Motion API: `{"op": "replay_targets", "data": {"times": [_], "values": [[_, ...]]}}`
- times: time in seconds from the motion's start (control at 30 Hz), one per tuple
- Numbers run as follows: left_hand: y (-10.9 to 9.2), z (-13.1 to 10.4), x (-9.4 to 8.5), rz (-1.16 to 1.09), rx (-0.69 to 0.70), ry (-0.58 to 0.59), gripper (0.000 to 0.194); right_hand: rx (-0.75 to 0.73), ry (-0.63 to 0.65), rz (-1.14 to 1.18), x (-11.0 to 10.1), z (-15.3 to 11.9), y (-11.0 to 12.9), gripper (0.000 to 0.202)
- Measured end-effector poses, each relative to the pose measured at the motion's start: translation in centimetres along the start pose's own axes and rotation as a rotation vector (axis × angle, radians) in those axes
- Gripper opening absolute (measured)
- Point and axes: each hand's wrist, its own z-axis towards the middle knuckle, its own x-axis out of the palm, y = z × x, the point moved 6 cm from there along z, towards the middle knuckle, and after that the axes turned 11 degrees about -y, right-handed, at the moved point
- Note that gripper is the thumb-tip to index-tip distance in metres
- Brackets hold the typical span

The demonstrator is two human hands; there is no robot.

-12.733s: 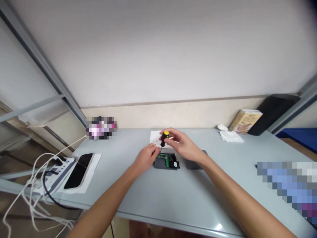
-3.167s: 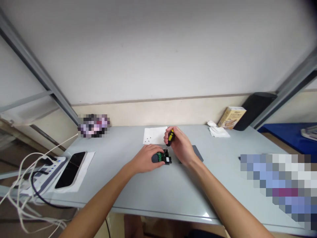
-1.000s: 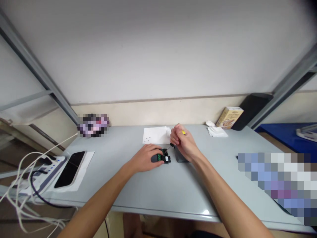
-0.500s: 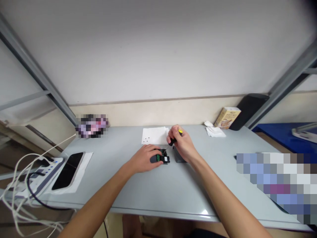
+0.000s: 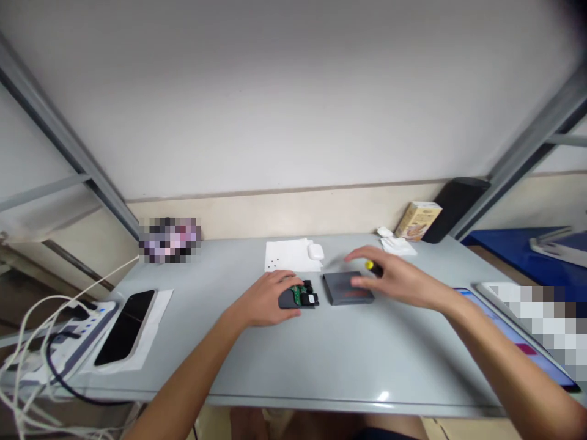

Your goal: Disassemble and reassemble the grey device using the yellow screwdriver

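Note:
My left hand [image 5: 266,297] rests with its fingers and thumb around a small dark casing [image 5: 287,299] lying on the desk. A green circuit board [image 5: 298,294] with black parts and a white label shows at the casing's right end. My right hand [image 5: 389,275] is over the right part of a dark grey box-shaped cover [image 5: 342,290], thumb and forefinger spread. A screwdriver [image 5: 375,267] with a yellow-ended black handle is tucked in that hand; its shaft is hidden. Behind the casing, several tiny dark screws [image 5: 274,263] lie on white paper [image 5: 288,250].
A white rounded case [image 5: 315,252] sits on the paper. At left are a phone [image 5: 126,328] and a power strip [image 5: 76,342] with tangled cables. A tablet [image 5: 509,333] lies at right. Tissues [image 5: 397,244], a yellow box [image 5: 418,221] and a black cylinder [image 5: 456,208] stand at back right.
My right hand has lifted the screwdriver away from the circuit board and moved right, its thumb and forefinger opening over the grey cover. My left hand stays on the casing.

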Motion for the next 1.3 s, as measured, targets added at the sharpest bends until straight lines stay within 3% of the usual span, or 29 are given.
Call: {"op": "replay_targets", "data": {"times": [0.07,0.13,0.27,0.37,0.6,0.8,1.0,1.13,1.2,1.3], "values": [[0.3,-0.1,-0.9,-0.008,-0.04,0.012,0.064,-0.006,0.218,-0.117,1.4,-1.2,-1.4,0.054],[0.7,-0.3,-1.7,-0.034,-0.084,0.033,0.067,-0.013,0.283,-0.174,2.1,-1.9,-2.3,0.055],[1.4,-0.6,-2.4,-0.125,-0.118,0.09,0.061,0.023,0.247,-0.262,1.9,-1.6,-2.6,0.052],[2.0,-0.6,-2.4,-0.178,-0.125,0.082,0.06,0.065,0.266,-0.255,2.3,-1.0,-1.5,0.053],[2.8,-0.5,-1.9,-0.185,-0.16,0.023,0.073,-0.125,0.283,-0.254,6.2,-0.8,2.3,0.046],[3.0,-0.6,-1.2,-0.16,-0.19,0.0,0.083,-0.254,0.249,-0.361,8.2,-1.7,2.7,0.045],[3.0,-0.6,-0.1,-0.113,-0.232,0.004,0.097,-0.224,0.17,-0.195,9.3,-1.4,2.7,0.05],[2.7,-0.6,-0.3,-0.115,-0.192,0.003,0.081,-0.2,0.186,-0.121,8.7,-1.2,3.1,0.052],[2.2,-0.6,-0.6,-0.115,-0.172,0.01,0.071,-0.184,0.121,-0.04,7.3,-0.6,3.7,0.04],[1.5,-0.7,-1.2,-0.093,-0.168,0.022,0.061,-0.137,-0.281,0.234,3.6,1.2,4.1,0.027]]}}
